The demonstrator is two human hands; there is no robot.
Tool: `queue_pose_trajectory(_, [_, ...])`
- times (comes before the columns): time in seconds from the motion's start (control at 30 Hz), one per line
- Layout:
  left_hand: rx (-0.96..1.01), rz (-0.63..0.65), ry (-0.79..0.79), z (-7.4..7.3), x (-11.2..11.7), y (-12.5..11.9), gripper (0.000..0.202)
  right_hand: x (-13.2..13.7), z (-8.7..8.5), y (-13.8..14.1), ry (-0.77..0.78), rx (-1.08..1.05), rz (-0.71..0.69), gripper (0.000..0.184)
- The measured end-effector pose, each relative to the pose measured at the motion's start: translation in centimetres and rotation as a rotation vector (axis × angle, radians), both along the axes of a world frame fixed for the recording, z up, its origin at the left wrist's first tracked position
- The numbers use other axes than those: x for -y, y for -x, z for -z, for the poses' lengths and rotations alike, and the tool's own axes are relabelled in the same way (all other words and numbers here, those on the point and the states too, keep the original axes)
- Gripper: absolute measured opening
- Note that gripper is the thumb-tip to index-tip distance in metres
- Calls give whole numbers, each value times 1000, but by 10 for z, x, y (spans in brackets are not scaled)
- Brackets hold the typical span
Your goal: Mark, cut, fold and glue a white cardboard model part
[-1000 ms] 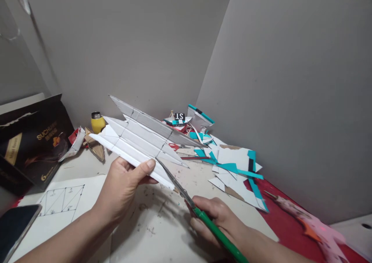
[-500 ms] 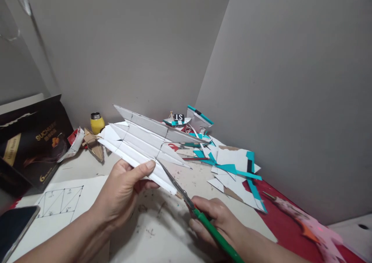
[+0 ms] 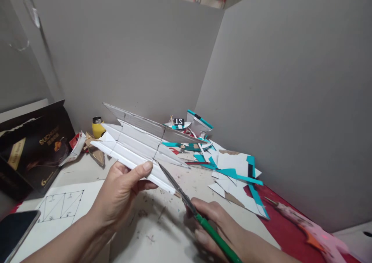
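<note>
My left hand (image 3: pixel 123 187) grips a creased white cardboard piece (image 3: pixel 139 139) by its near edge, thumb on top and fingers underneath. Pencil or pen lines cross its folded panels, and its ends run to points. Green-handled scissors (image 3: pixel 203 220) are in my right hand (image 3: pixel 215 224), which is closed around the handle. The blades reach up-left, and their tips meet the cardboard at a drawn line just right of my left thumb. Part of the handle and some right-hand fingers are hidden.
A dark box (image 3: pixel 31 150), a yellow bottle (image 3: pixel 98 128) and a small cardboard boat (image 3: pixel 95 150) stand left. A phone (image 3: pixel 19 236) lies by a drawn sheet (image 3: pixel 62 207). White and teal scraps (image 3: pixel 232 177) cover the right, beside a pink glue gun (image 3: pixel 302 220).
The cardboard has shifted slightly left and its tilt has changed a little. The scissors stay against the cardboard near the same line. The view has tipped slightly upward.
</note>
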State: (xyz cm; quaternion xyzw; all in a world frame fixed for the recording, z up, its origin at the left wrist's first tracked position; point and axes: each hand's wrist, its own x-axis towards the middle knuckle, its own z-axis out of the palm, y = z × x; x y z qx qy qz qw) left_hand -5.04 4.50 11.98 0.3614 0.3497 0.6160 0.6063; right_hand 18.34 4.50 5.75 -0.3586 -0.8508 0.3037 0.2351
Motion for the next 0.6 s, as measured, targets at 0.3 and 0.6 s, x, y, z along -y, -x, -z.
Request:
queue_pose_trajectory(0.3, [-33,22,38,1,0,-1,24,-7,7,-1,53,-23,-59,25])
queue_pose_trajectory(0.6, [-64,6,-15,0,-11,10,14,-30,9,-5,-140,463,403,18])
